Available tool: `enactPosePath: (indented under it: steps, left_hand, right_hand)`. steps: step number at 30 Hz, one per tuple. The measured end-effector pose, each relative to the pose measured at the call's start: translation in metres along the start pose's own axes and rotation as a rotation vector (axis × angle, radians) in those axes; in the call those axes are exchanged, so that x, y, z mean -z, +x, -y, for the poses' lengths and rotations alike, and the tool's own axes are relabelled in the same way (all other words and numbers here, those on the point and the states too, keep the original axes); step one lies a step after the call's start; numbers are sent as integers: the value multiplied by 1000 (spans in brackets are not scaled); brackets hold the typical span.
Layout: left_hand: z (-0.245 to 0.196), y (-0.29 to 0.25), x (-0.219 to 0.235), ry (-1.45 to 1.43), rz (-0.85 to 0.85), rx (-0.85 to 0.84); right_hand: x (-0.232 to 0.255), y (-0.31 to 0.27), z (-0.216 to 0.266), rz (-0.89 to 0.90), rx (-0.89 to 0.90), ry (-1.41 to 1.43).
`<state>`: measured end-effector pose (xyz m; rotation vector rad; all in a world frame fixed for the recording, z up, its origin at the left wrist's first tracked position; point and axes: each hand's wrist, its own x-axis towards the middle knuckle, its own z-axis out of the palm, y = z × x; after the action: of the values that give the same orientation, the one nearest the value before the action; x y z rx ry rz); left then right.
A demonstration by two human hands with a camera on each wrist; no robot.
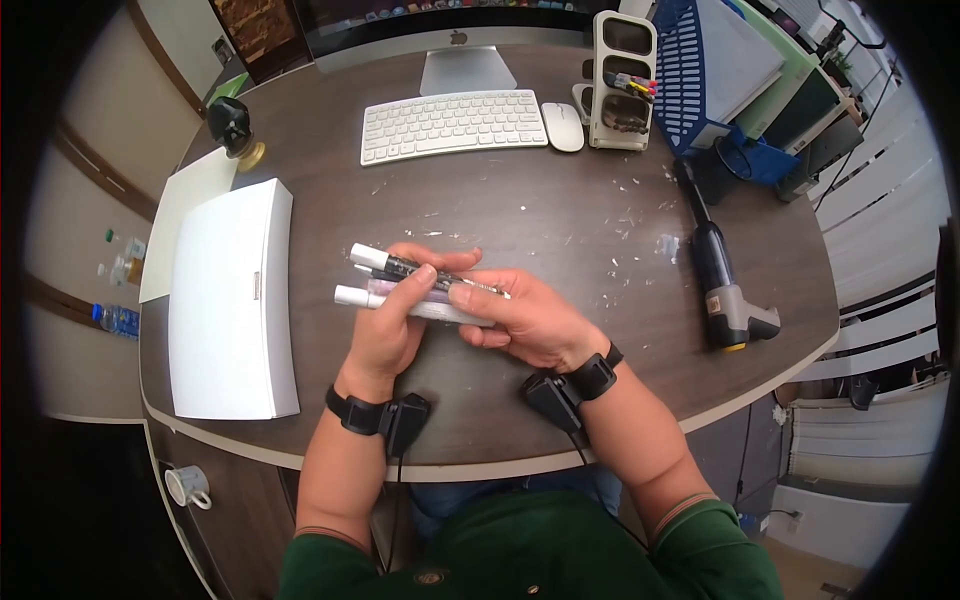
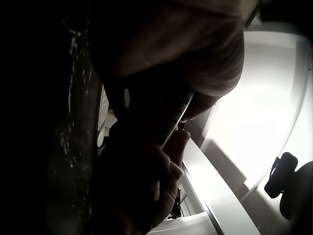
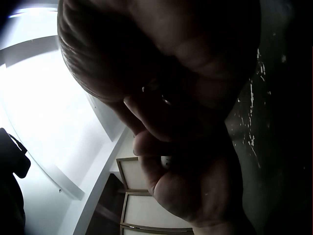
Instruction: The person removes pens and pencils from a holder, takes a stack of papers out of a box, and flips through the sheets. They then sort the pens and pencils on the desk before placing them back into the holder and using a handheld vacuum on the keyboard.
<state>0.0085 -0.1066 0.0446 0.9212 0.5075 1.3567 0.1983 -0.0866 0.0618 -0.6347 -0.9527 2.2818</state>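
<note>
Both hands meet over the middle of the desk and hold a small bundle of pens. One pen has a white cap and a dark patterned barrel (image 1: 403,267); below it lies a white pen (image 1: 352,295). A slimmer pen and a clear purplish barrel show between them. My left hand (image 1: 388,322) grips the bundle near the capped ends, thumb across the top. My right hand (image 1: 540,318) pinches the other end, its thumb on the pens. In both wrist views the hands are dark, and the pens are mostly hidden.
A white box (image 1: 225,310) stands at left. Behind are a keyboard (image 1: 450,125), a mouse (image 1: 563,127) and a pen organizer (image 1: 606,100). A handheld vacuum (image 1: 713,265) lies at right, near a blue file rack (image 1: 678,75). White scraps (image 1: 669,247) dot the desk.
</note>
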Motion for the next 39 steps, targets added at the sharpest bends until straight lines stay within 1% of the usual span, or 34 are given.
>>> enactPosePath:
  steps: [4,5,7,10,13,16,17,21,28,31,34,37,39]
  left_hand:
    - [3,0,0,74,10,-45]
    - [3,-1,0,105,21,-59]
    - [4,0,-1,52,-9,-67]
    - [7,1,-4,25,-64,-76]
    - [9,1,-6,29,-103,-72]
    - [8,-1,-5,-42,-103,-20]
    - [8,-1,-5,-79,-99,9]
    - [6,-1,-7,-102,-86,15]
    - [5,-2,1,12,19,-33]
    - [-2,-1,-1,-3,75,-23]
    - [0,-3,-3,-39,82,-21]
    - [-2,-3,-11,-97,99,-10]
    - [-1,-2,-8,-121,140,6]
  right_hand:
    - [2,-1,2,-48,-16,-174]
    - [-2,-1,4,-81,18,-210]
    - [-15,-3,7,-144,88,-282]
    - [-9,2,1,-218,118,-191]
    - [-15,7,-9,-341,227,-281]
    - [-16,6,-7,-300,271,-337]
    - [-16,5,-6,-293,261,-340]
    - [-10,4,-7,-263,240,-353]
    - [-7,-2,5,-186,154,-380]
    - [-15,-3,8,-175,250,-419]
    - [-20,-8,16,-177,286,-473]
    - [-25,-23,37,-275,250,-427]
    - [-9,-30,57,-425,459,-562]
